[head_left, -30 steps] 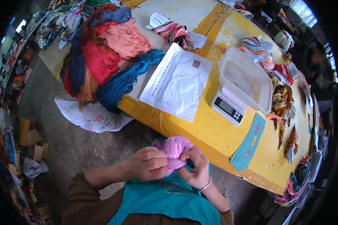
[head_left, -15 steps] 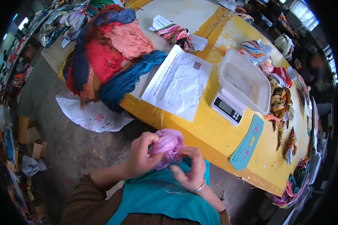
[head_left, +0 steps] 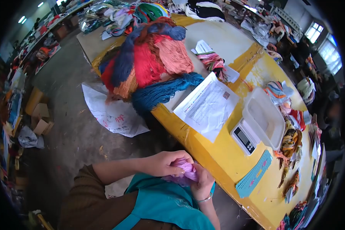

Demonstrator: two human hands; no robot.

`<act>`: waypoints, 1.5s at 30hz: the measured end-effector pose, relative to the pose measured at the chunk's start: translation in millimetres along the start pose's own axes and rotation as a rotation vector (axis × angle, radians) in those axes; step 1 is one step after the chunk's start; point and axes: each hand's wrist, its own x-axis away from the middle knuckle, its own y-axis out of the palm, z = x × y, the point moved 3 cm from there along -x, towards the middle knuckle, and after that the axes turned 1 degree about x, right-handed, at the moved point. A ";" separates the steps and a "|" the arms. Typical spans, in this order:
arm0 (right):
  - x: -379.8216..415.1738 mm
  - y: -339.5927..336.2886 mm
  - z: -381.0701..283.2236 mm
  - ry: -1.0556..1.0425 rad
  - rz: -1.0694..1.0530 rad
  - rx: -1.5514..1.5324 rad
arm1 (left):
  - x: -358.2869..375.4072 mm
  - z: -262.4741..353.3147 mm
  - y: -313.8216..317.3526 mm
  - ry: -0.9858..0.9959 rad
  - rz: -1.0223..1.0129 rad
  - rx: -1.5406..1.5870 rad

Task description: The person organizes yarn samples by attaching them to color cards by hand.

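Note:
A small lilac skein of thread (head_left: 184, 173) is bunched up in front of the teal apron, close to the table's near edge. My left hand (head_left: 168, 163) is closed around its upper left side, fingers curled over the strands. On the other side, my right hand (head_left: 203, 179) pinches the skein, thumb and fingers pressed on the threads. Part of the bundle is hidden behind the fingers.
The yellow-edged table (head_left: 234, 168) carries large red and navy yarn hanks (head_left: 145, 61), a blue hank (head_left: 161, 90), a printed sheet (head_left: 207, 105), a scale (head_left: 242, 137) with a plastic tub (head_left: 266, 119), and teal cards (head_left: 255, 174). A white sack (head_left: 111, 115) hangs beside it.
My right hand, earlier loosely spread at the skein's edge, has closed on it. Both hands are nearer together and the skein is more covered. The camera view has shifted.

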 end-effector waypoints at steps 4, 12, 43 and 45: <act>10.9 -4.8 -10.3 -0.020 -0.066 0.043 | 14.2 27.2 -17.1 -0.165 -0.131 -0.144; 10.7 -25.5 -29.2 0.074 -0.029 -0.028 | 30.7 43.8 -27.9 -0.062 0.180 0.320; -55.9 -96.9 -91.5 0.082 -0.258 -0.780 | 61.6 68.3 8.5 -0.366 -0.599 0.211; -52.8 -95.3 -86.4 0.097 -0.234 -0.803 | 75.0 72.8 -12.6 -0.195 -0.580 0.170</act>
